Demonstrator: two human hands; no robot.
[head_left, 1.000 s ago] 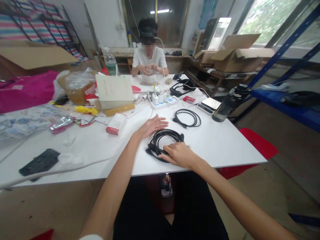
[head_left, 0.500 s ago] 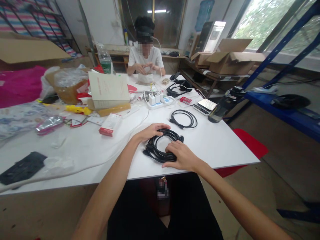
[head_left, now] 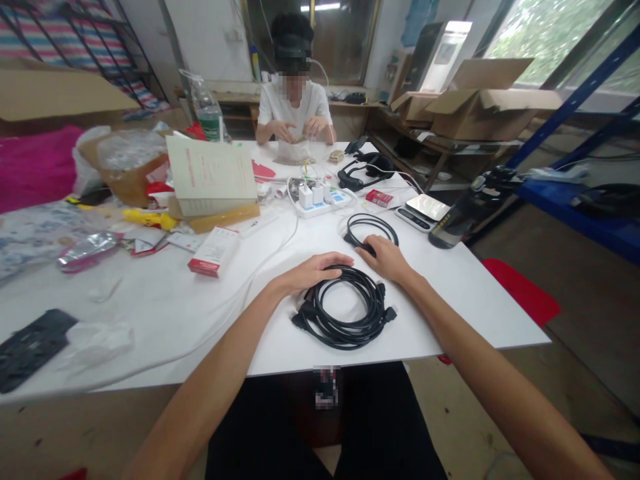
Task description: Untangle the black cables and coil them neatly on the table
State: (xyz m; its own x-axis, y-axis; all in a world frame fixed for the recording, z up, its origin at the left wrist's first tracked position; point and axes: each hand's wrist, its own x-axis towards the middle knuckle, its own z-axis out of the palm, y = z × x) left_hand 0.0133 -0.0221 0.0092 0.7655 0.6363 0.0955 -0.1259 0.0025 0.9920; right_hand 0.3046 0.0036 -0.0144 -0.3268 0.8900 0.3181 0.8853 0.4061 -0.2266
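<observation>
A large coil of black cable (head_left: 350,342) with several plugs lies flat near the table's front edge. My left hand (head_left: 320,270) curves over its far left side, thumb on the cable and fingers along the outer edge, closed on it. Farther back sits a smaller black cable coil (head_left: 397,233). At its near side my right hand (head_left: 383,259) has its fingers bent and closed around the cable; the fingertips are partly hidden.
A black bottle (head_left: 467,207) and a digital scale (head_left: 420,215) stand at the right. A power strip (head_left: 320,203) with chargers lies ahead, a red-and-white box (head_left: 215,251) at left. A white cord (head_left: 235,310) crosses the table. Opposite sits a person (head_left: 295,100).
My right hand has left the large coil and moved forward to the smaller one. The large coil lies looser and flatter, with my left hand still on it. The view has shifted slightly.
</observation>
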